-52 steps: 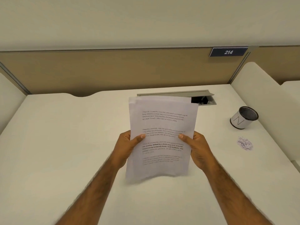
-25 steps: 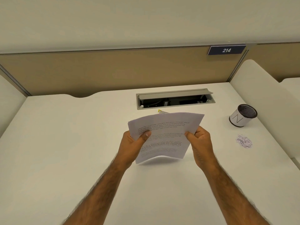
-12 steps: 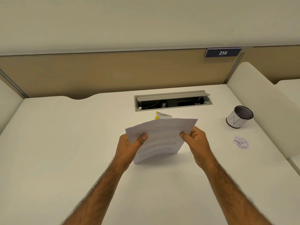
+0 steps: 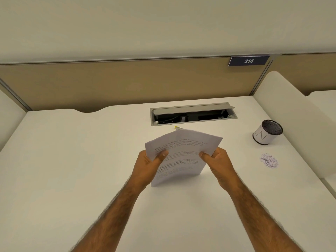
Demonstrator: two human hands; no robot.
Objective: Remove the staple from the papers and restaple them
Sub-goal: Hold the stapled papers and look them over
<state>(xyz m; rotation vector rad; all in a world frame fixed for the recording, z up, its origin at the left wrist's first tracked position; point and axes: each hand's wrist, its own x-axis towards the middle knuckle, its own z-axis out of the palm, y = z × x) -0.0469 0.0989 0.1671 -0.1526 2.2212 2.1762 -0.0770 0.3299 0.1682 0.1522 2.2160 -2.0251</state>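
A stack of printed white papers (image 4: 181, 151) stands on its bottom edge on the white desk (image 4: 72, 170), leaning back and bowed at the top. My left hand (image 4: 147, 166) grips the stack's left edge with the thumb on the front page. My right hand (image 4: 218, 162) grips the right edge the same way. Behind the top of the papers a small yellow and white object (image 4: 177, 127), perhaps a stapler, shows only its tip. No staple can be made out on the pages.
An open grey cable tray (image 4: 192, 114) is sunk into the desk behind the papers. A white cup with a dark mesh inside (image 4: 267, 132) stands at the right, with a small pile of shredded bits (image 4: 269, 160) in front of it. Partition walls enclose the desk.
The papers came down from upright in the air to resting on the desk on their bottom edge, tilted back. Both hands kept their grip and slid toward the top.
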